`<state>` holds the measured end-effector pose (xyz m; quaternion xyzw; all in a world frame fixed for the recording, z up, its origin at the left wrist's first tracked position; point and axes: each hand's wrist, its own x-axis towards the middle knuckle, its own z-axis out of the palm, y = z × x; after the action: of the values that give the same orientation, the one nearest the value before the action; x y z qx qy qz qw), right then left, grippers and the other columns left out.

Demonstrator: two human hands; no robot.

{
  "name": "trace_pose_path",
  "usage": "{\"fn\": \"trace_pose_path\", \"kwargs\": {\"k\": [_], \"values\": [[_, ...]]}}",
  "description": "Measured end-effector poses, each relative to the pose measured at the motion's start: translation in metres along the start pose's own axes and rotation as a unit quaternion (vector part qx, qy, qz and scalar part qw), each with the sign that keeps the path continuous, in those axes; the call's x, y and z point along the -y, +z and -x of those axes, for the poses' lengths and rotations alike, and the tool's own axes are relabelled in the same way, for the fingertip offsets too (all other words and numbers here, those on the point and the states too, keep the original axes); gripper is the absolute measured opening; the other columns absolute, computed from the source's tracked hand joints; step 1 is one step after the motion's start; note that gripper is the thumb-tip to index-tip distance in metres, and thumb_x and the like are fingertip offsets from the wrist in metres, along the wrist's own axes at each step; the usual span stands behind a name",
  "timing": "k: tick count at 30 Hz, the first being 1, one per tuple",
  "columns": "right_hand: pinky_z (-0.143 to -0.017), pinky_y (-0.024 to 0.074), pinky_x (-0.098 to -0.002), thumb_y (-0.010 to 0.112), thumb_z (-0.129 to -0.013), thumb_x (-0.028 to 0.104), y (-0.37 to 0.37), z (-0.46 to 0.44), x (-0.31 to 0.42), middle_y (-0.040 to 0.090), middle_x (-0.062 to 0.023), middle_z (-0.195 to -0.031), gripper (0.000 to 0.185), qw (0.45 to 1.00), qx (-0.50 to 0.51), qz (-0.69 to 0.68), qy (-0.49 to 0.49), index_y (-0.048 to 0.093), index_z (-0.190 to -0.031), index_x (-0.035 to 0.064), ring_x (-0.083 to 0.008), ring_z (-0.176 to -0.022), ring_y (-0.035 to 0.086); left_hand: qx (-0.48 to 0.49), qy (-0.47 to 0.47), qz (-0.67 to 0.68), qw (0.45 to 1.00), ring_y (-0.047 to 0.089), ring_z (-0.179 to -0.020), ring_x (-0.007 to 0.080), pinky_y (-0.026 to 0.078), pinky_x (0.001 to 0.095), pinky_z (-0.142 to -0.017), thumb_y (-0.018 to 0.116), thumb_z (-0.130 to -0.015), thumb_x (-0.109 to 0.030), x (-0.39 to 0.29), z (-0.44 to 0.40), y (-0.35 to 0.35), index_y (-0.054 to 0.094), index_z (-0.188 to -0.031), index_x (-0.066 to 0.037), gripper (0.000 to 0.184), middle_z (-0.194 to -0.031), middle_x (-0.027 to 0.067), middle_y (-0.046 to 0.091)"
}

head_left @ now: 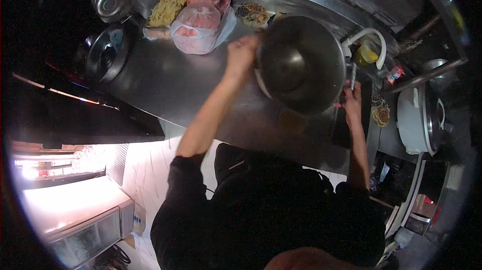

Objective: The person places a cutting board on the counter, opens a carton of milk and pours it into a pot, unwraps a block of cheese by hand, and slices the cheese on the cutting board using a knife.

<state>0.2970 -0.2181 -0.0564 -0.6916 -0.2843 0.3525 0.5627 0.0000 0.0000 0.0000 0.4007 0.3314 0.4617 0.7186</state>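
A large round metal pot [301, 64] is in the middle of the head view, above the steel counter [165, 84]. My left hand [242, 53] is closed at the pot's left rim, with its fingers partly hidden and a little blurred. On the pot's right side my right hand [351, 100] touches the rim near a handle, its fingers curled round there. Beside the pot's upper left lies a dark, seeded scrubber-like item [252, 14]. Plastic bags of pinkish meat [198, 21] sit to the left of my left hand.
A white faucet [384, 51] stands right of the pot, near a yellow item [366, 55]. A white lidded pot [414, 119] is farther right. Left are a dark pan [108, 54], a metal strainer [111, 3] and yellowish food [167, 10].
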Motion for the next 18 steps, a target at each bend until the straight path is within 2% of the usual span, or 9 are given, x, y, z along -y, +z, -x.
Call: {"fn": "trace_pose_path", "kwargs": {"k": [2, 5, 6, 9, 10, 13, 16, 17, 18], "values": [[-0.052, 0.0555, -0.0317, 0.052, -0.090, 0.028, 0.026, -0.007, 0.000, 0.054, -0.0082, -0.111, 0.046, 0.998, -0.030, 0.055, -0.011, 0.034, -0.129, 0.0133, -0.0181, -0.094, 0.058, -0.021, -0.018, -0.037, 0.999, 0.057, -0.071, 0.0168, 0.044, 0.0281, -0.062, 0.059, -0.081, -0.016, -0.020, 0.006, -0.009, 0.065, -0.095, 0.000, 0.022, -0.086, 0.0070, 0.064], [-0.050, 0.0549, -0.0304, 0.051, -0.091, 0.027, 0.060, -0.033, 0.013, 0.054, -0.0072, -0.109, 0.043, 0.996, 0.011, 0.081, -0.032, 0.037, -0.127, 0.0093, -0.0167, -0.092, 0.058, -0.050, -0.098, -0.113, 0.987, 0.057, -0.072, 0.0168, 0.045, 0.0265, -0.066, 0.057, -0.083, -0.021, -0.005, -0.058, -0.054, 0.065, -0.092, -0.002, 0.022, -0.081, 0.0056, 0.062], [-0.048, 0.0540, -0.0296, 0.049, -0.092, 0.026, 0.075, -0.044, 0.014, 0.055, -0.0078, -0.109, 0.041, 0.993, 0.024, 0.113, -0.020, 0.036, -0.126, 0.0081, -0.0173, -0.086, 0.060, -0.049, -0.082, -0.020, 0.995, 0.056, -0.071, 0.0129, 0.044, 0.0252, -0.062, 0.057, -0.083, -0.021, -0.002, -0.070, -0.060, 0.063, -0.087, -0.005, 0.018, -0.080, 0.0033, 0.060], [-0.047, 0.0544, -0.0287, 0.053, -0.090, 0.027, 0.093, -0.077, -0.007, 0.056, -0.0132, -0.106, 0.065, 0.973, 0.102, 0.203, -0.035, 0.018, -0.141, 0.0080, -0.0189, -0.069, 0.061, -0.029, -0.096, -0.028, 0.995, 0.055, -0.073, 0.0110, 0.043, 0.0250, -0.062, 0.056, -0.084, -0.021, 0.005, -0.107, -0.094, 0.063, -0.089, -0.005, 0.018, -0.083, 0.0024, 0.060], [-0.047, 0.0519, -0.0265, 0.053, -0.090, 0.027, 0.109, -0.073, 0.006, 0.059, -0.0104, -0.096, 0.064, 0.987, 0.078, 0.137, 0.027, 0.019, -0.141, 0.0078, -0.0162, -0.063, 0.059, 0.025, -0.093, -0.040, 0.995, 0.054, -0.075, 0.0114, 0.043, 0.0265, -0.063, 0.056, -0.084, -0.023, 0.020, -0.133, -0.130, 0.063, -0.091, -0.005, 0.020, -0.086, 0.0013, 0.060], [-0.045, 0.0502, -0.0268, 0.050, -0.093, 0.027, 0.122, -0.075, 0.006, 0.062, -0.0080, -0.093, 0.050, 0.988, 0.101, 0.110, -0.024, 0.028, -0.133, 0.0079, -0.0159, -0.073, 0.064, -0.016, -0.129, -0.085, 0.988, 0.052, -0.074, 0.0112, 0.042, 0.0282, -0.064, 0.056, -0.084, -0.026, 0.011, -0.140, -0.125, 0.063, -0.096, -0.005, 0.025, -0.088, 0.0009, 0.060], [-0.050, 0.0498, -0.0275, 0.050, -0.092, 0.028, 0.128, -0.078, 0.007, 0.063, -0.0076, -0.099, 0.057, 0.991, 0.084, 0.084, 0.054, 0.023, -0.138, 0.0089, -0.0163, -0.079, 0.064, -0.048, -0.053, -0.269, 0.960, 0.051, -0.069, 0.0114, 0.041, 0.0305, -0.061, 0.055, -0.085, -0.028, 0.011, -0.153, -0.122, 0.064, -0.092, -0.006, 0.025, -0.080, -0.0010, 0.059], [-0.054, 0.0503, -0.0286, 0.050, -0.093, 0.030, 0.125, -0.074, 0.014, 0.061, -0.0085, -0.105, 0.059, 0.985, 0.105, 0.119, 0.064, 0.020, -0.140, 0.0096, -0.0166, -0.083, 0.063, -0.032, -0.048, -0.378, 0.924, 0.058, -0.066, 0.0214, 0.045, 0.0362, -0.061, 0.052, -0.087, -0.033, 0.009, -0.161, -0.131, 0.065, -0.091, -0.004, 0.033, -0.074, 0.0055, 0.062], [-0.057, 0.0507, -0.0297, 0.049, -0.093, 0.031, 0.117, -0.068, 0.025, 0.059, -0.0093, -0.111, 0.061, 0.978, 0.121, 0.155, 0.072, 0.018, -0.141, 0.0103, -0.0169, -0.087, 0.062, -0.009, 0.001, -0.521, 0.853, 0.060, -0.067, 0.0277, 0.046, 0.0392, -0.061, 0.053, -0.086, -0.035, -0.003, -0.159, -0.127, 0.065, -0.088, -0.003, 0.035, -0.073, 0.0101, 0.063]]}}
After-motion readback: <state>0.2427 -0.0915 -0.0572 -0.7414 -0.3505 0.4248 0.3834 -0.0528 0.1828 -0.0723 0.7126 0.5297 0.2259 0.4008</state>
